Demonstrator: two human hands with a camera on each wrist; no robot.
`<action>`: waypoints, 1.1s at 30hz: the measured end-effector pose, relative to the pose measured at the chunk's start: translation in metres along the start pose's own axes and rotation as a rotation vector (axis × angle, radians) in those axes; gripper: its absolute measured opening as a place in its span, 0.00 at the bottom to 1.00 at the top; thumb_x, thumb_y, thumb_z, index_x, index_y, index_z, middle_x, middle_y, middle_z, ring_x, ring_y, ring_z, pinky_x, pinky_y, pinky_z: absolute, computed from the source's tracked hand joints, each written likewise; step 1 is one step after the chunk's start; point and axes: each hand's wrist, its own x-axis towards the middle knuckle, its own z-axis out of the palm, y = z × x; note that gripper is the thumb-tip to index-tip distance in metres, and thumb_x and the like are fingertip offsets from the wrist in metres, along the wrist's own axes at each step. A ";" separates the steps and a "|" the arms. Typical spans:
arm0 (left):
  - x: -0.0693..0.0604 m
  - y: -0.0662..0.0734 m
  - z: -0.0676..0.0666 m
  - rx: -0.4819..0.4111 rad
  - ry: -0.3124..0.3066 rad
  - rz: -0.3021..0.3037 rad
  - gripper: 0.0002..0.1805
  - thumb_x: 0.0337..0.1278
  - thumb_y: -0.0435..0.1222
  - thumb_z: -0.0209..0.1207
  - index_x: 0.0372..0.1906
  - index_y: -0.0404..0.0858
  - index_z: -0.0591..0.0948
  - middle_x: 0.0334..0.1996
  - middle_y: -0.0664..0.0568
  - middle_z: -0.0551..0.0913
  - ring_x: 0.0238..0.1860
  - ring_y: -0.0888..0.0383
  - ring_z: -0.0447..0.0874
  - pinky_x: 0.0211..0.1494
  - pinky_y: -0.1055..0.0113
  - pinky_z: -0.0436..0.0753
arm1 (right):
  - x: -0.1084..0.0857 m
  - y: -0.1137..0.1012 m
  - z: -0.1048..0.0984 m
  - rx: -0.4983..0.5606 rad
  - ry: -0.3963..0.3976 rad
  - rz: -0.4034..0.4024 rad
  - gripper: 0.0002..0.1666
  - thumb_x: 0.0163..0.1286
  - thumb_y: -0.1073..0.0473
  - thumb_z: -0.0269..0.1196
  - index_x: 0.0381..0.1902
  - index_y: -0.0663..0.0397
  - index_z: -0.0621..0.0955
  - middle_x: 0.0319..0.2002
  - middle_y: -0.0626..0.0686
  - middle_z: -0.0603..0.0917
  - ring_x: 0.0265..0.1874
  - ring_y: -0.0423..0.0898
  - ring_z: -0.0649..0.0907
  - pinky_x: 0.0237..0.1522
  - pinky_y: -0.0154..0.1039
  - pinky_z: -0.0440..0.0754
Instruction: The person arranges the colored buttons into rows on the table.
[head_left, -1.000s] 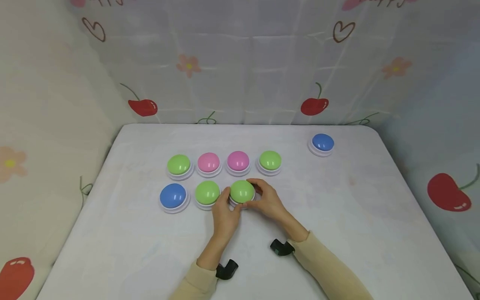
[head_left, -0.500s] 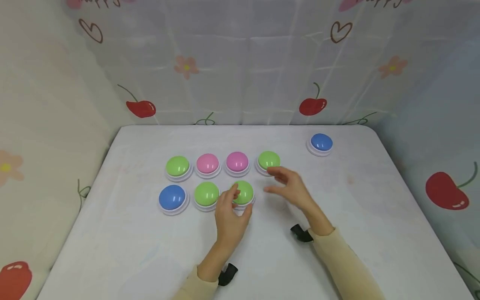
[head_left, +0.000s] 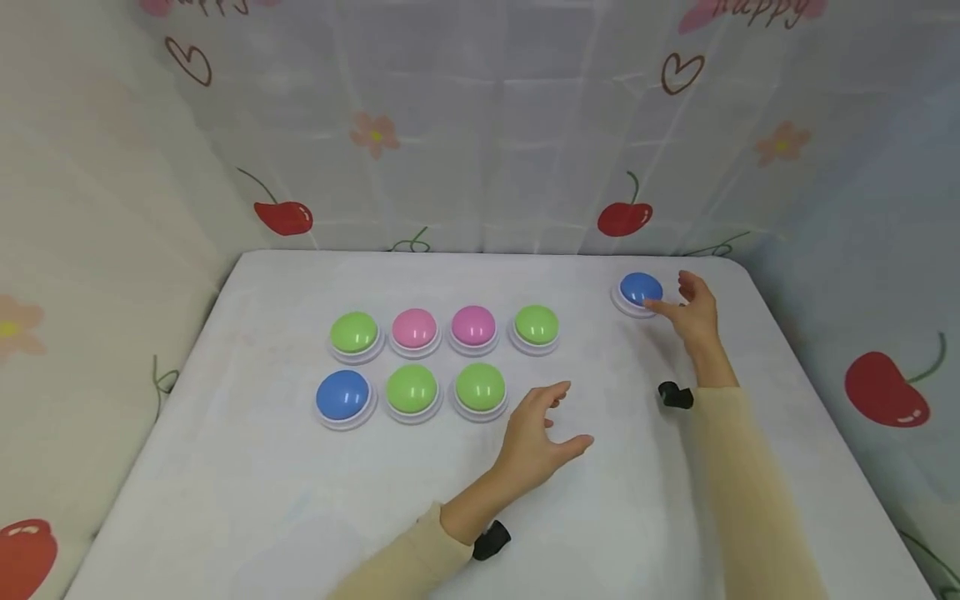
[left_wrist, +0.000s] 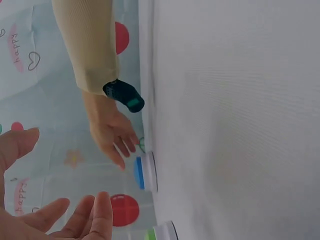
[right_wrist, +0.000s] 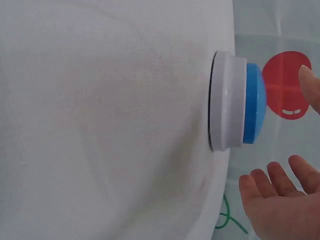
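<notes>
A blue push button on a white round base sits at the table's back right. Close beside it is my right hand, thumb and fingers spread apart; the right wrist view shows a gap between the fingers and the blue button. My left hand hovers over the table with thumb and fingers apart, holding nothing. Nearest to it is a green push button, which ends a front row with another green button and a blue button.
Behind that row stand a green button, a pink one, a second pink one and a green one. All rest on a white-covered table. A printed curtain hangs at the back and sides.
Both hands have let go of the front-row green button. My right hand has moved right and back to the far blue button; my left hand has shifted right.
</notes>
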 end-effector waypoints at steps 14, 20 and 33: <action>0.013 0.005 0.022 -0.114 0.012 -0.044 0.33 0.50 0.36 0.71 0.64 0.37 0.74 0.55 0.47 0.79 0.55 0.52 0.77 0.54 0.70 0.82 | 0.023 0.011 0.018 0.009 -0.104 0.132 0.54 0.62 0.61 0.69 0.77 0.55 0.51 0.77 0.60 0.54 0.76 0.56 0.56 0.77 0.48 0.55; 0.015 -0.002 0.021 -0.125 0.040 -0.041 0.32 0.50 0.36 0.70 0.63 0.36 0.74 0.55 0.43 0.79 0.55 0.47 0.78 0.52 0.72 0.82 | 0.025 0.013 0.021 0.016 -0.082 0.123 0.51 0.61 0.65 0.68 0.76 0.57 0.55 0.76 0.60 0.58 0.75 0.55 0.59 0.76 0.47 0.58; 0.023 -0.012 0.019 -0.103 0.109 -0.058 0.29 0.50 0.33 0.69 0.60 0.33 0.76 0.52 0.40 0.81 0.52 0.46 0.79 0.50 0.69 0.83 | 0.019 0.017 0.016 0.015 -0.087 0.112 0.48 0.63 0.61 0.68 0.76 0.56 0.57 0.76 0.59 0.58 0.75 0.55 0.59 0.76 0.48 0.58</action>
